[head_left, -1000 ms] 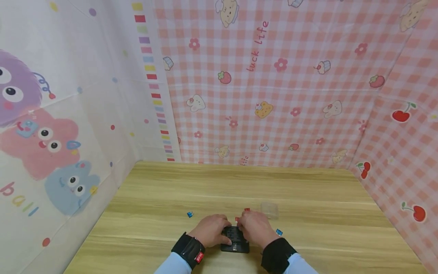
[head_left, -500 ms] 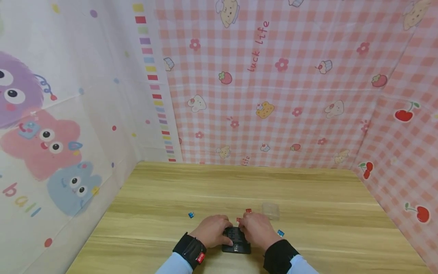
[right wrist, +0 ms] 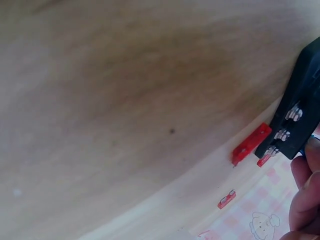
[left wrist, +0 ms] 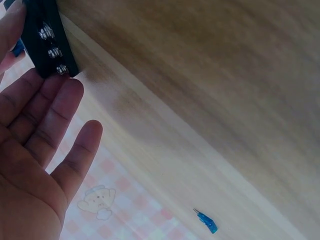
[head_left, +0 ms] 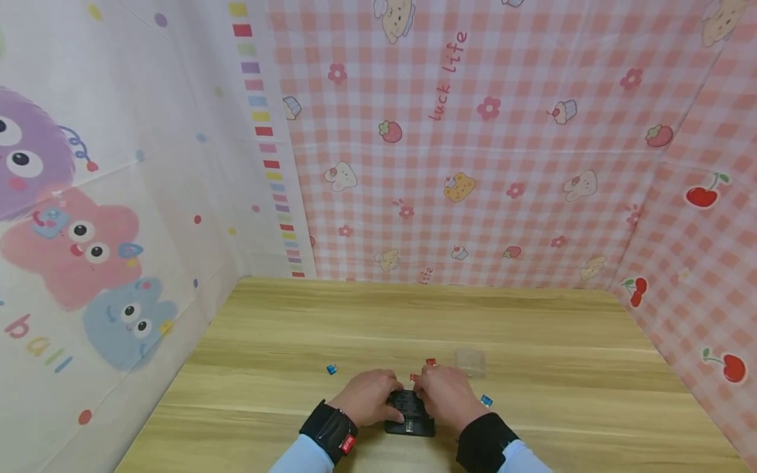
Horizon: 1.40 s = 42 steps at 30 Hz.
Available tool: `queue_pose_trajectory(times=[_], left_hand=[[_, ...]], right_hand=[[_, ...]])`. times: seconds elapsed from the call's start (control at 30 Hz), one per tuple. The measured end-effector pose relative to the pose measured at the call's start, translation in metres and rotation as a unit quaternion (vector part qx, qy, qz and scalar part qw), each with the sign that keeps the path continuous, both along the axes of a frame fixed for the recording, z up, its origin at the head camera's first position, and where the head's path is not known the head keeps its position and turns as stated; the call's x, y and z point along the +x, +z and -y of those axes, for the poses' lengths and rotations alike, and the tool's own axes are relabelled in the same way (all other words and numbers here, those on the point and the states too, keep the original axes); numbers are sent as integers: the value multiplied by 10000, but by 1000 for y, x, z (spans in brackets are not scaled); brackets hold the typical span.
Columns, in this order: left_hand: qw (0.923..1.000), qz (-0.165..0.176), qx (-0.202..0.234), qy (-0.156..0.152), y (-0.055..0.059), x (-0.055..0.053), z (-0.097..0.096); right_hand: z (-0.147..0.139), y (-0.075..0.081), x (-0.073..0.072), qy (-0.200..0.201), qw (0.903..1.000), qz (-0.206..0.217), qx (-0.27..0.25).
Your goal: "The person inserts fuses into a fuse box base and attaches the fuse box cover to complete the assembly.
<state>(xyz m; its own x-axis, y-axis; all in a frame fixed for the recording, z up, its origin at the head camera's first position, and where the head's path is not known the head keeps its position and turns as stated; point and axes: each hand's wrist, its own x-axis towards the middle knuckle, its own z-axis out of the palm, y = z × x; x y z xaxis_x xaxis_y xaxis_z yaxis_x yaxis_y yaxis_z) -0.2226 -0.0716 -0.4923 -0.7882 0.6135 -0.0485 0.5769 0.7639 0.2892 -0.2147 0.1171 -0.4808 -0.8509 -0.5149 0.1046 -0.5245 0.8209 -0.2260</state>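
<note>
A flat black fuse block (head_left: 409,428) lies near the front of the table, metal terminals along its edge in both wrist views. My left hand (head_left: 365,399) grips its left side, thumb on top and fingertips at the far edge; the little finger stands apart. At the block's right side is my right hand (head_left: 452,395). Its thumb and fingers pinch a small blue blade fuse (left wrist: 19,48), mostly hidden by the fingers. Just beyond the block lie red blade fuses, one (right wrist: 251,144) close by its terminals and another (right wrist: 227,199) farther off.
One loose blue fuse (head_left: 332,369) lies to the left of the hands, another (head_left: 487,400) beside the right wrist. A clear plastic cover (head_left: 470,362) sits behind the right hand. Patterned cloth (head_left: 461,151) hangs around the wooden table (head_left: 284,328).
Both hands keep nearly the same place and hold on the block. The head view has shifted slightly; the loose fuses and the cover have not moved on the table.
</note>
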Motion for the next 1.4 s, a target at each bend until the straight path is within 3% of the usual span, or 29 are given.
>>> queue_pose_trajectory(times=[0.57, 0.87, 1.4], left_hand=[[9999, 1, -123, 56, 2, 2, -1], [9997, -125, -196, 27, 1, 1, -2], [9991, -269, -330, 89, 3, 4, -3]], right_hand=[[0, 1, 1, -54, 9999, 131, 6], [-3, -3, 2, 131, 9994, -329, 13], [0, 1, 3, 72, 9999, -61, 91]])
